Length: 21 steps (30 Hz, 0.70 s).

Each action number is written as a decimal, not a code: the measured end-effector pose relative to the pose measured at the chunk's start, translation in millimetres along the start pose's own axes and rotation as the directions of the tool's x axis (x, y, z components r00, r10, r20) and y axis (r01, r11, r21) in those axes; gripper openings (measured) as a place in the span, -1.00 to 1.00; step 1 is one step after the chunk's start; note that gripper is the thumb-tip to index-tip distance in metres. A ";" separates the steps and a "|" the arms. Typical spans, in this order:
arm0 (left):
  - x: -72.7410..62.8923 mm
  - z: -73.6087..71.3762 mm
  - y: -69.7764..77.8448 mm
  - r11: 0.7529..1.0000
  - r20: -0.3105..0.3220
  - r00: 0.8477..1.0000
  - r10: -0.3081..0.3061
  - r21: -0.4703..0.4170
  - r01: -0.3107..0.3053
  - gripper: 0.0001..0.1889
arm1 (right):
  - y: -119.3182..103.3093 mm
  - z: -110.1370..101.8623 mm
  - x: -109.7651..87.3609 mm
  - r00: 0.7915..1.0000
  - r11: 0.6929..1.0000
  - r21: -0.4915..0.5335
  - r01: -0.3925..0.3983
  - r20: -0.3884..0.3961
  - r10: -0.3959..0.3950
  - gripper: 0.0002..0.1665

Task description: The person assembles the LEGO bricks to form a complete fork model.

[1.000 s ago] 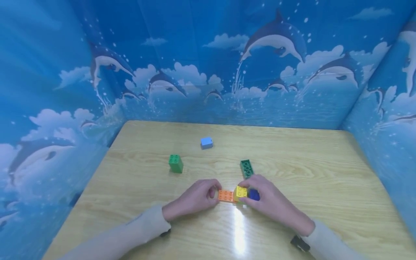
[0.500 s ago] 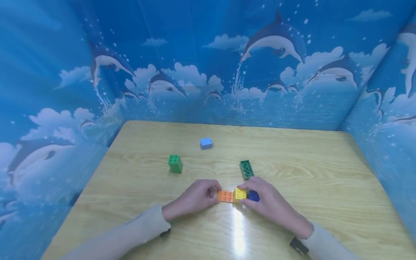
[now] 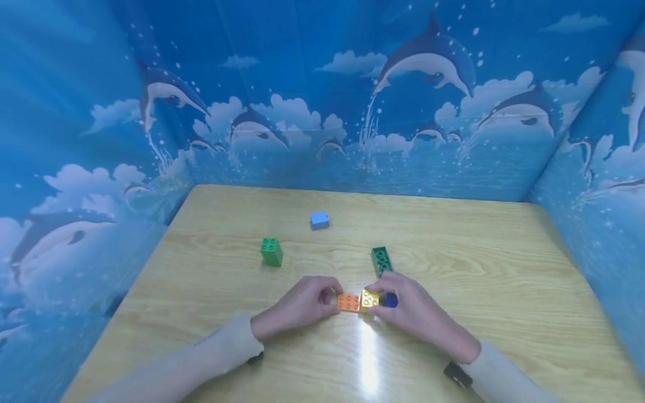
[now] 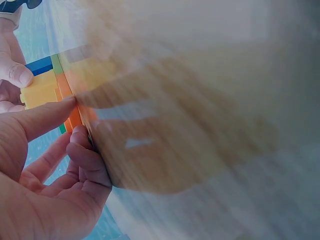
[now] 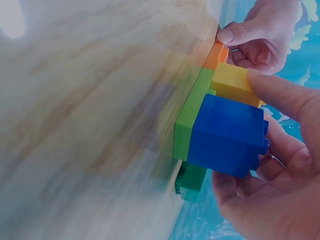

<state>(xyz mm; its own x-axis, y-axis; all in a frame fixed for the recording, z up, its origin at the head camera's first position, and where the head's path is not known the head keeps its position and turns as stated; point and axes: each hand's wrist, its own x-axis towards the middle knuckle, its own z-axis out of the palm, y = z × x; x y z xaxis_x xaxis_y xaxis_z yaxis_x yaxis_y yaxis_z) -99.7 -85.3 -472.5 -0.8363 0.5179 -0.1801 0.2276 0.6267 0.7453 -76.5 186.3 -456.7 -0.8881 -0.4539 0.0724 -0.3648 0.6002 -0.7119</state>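
Grip of the right hand [image 3: 415, 310] is pinching the yellow brick [image 3: 370, 300] between thumb and fingers, beside the blue brick [image 5: 227, 135], at the right end of the orange brick [image 3: 348, 303]; the left hand [image 3: 308, 300] is pinching the latter's left end.

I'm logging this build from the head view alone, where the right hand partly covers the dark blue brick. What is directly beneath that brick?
Observer: A light green brick; the right wrist view shows the dark blue brick on top of it.
Operator: Which way up is the dark blue one?
Observer: Studs up: in the right wrist view, its studs face away from the tabletop.
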 end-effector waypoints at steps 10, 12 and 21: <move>-1.1 -2.1 0.5 1.000 -0.028 1.000 -0.007 -0.016 0.007 -0.62 | 8.2 1.3 3.0 0.999 0.991 0.130 -0.038 0.016 0.036 -0.53; -0.6 -3.8 -0.4 0.999 -0.071 0.997 -0.011 -0.042 0.008 -0.61 | 9.7 2.5 2.8 0.999 0.990 0.132 -0.045 0.010 0.044 -0.53; 14.1 -13.3 5.8 0.991 -0.334 0.939 -0.079 -0.125 0.039 -0.51 | 9.6 1.1 0.6 0.998 0.988 0.142 -0.061 0.011 0.060 -0.52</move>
<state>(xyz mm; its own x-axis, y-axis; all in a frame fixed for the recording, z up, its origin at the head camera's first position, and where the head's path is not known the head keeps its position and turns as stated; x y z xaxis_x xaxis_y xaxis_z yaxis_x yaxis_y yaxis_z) -116.8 -82.2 -462.2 -0.9699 0.2430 -0.0135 0.1311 0.5687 0.8120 -80.2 191.1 -464.3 -0.9052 -0.4243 0.0222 -0.2667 0.5266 -0.8072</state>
